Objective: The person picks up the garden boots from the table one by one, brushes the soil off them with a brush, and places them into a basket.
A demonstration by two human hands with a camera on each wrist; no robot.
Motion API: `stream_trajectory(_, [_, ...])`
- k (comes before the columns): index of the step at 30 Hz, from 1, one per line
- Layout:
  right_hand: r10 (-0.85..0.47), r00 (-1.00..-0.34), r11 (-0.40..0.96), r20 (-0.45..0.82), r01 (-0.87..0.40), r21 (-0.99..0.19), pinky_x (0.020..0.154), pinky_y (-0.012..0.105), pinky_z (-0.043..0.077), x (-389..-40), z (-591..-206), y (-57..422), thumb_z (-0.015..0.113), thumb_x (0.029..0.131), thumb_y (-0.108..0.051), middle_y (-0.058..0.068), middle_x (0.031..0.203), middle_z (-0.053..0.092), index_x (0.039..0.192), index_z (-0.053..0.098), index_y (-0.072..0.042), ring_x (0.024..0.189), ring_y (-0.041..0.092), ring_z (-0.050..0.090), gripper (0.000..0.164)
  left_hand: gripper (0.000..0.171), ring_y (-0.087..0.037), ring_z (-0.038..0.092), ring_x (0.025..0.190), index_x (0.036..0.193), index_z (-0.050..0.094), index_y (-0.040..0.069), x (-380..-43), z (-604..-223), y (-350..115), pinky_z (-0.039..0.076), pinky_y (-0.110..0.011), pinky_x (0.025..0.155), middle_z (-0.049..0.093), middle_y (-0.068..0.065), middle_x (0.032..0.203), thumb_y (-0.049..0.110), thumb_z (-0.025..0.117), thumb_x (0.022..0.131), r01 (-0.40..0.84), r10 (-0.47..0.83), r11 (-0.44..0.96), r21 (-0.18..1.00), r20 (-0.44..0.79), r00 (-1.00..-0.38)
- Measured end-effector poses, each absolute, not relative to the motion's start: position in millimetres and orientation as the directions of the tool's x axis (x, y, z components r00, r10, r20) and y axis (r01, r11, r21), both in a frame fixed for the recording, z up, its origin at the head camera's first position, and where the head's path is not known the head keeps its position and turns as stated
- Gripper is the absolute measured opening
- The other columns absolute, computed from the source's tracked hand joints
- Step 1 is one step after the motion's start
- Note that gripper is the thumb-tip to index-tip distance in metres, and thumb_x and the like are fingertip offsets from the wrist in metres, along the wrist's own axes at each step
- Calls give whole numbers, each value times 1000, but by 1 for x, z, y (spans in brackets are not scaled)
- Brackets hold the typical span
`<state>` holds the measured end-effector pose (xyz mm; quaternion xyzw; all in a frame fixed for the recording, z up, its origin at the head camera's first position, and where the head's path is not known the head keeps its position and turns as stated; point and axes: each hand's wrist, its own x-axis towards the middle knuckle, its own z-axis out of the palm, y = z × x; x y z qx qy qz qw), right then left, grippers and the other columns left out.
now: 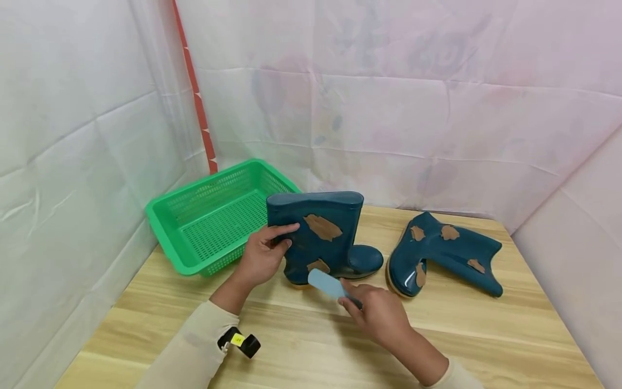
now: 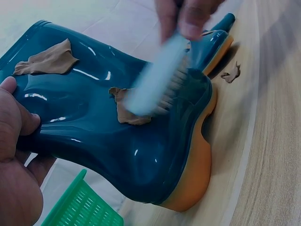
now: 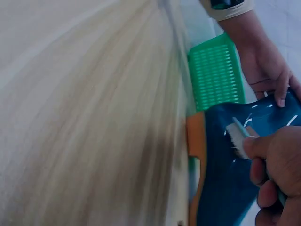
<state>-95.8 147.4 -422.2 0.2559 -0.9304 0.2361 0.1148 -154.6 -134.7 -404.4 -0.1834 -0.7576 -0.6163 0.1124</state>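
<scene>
A dark blue rubber boot stands upright on its tan sole, toe to the right. Brown mud-like patches stick to its shaft and ankle. My left hand grips the back of the shaft, thumb and a finger on the near face, other fingers behind it. In my right hand is a scrub brush with a pale blue back, held by the handle. The left wrist view shows its bristles at the lower brown patch near the ankle, with the brush head blurred.
A second blue boot with several brown patches lies on its side at the right. The green perforated basket stands at the back left. A brown scrap lies on the wooden table. White sheeting encloses the table.
</scene>
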Motion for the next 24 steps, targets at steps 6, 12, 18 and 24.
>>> stream_trajectory(6, [-358,-785,722,506,-576,-383,44,19,30,-100,-416,149,83,88,-21,-7,69,62,132,72,-10,50,-4,35,46,36,-17,32,51,128,74,8,-156,-405,-133,37,-30,56,59,-11,103,-7,61,98,434,128,167,885,417,-900])
stream_trajectory(12, [-378,-874,774,306,-480,-414,45,22,31,-95,-418,147,78,94,-28,-7,75,67,134,71,-12,52,-3,38,44,35,-15,31,49,129,73,6,-157,-405,-132,37,-29,55,57,-13,99,-8,60,99,430,149,141,892,410,-900])
stream_trajectory(18, [-374,-796,734,475,-567,-373,43,21,29,-97,-410,144,81,91,-25,-5,72,66,133,72,-11,50,-2,36,45,34,-17,32,53,127,74,5,-157,-404,-133,37,-29,58,60,-15,104,-7,61,99,434,134,146,889,417,-899])
stream_trajectory(24, [-427,-852,771,302,-518,-371,46,20,34,-97,-418,142,80,92,-27,-2,87,75,129,74,-12,56,-2,45,41,35,-16,31,51,127,74,5,-155,-405,-134,36,-29,57,58,-14,98,-9,61,98,427,139,141,893,409,-902])
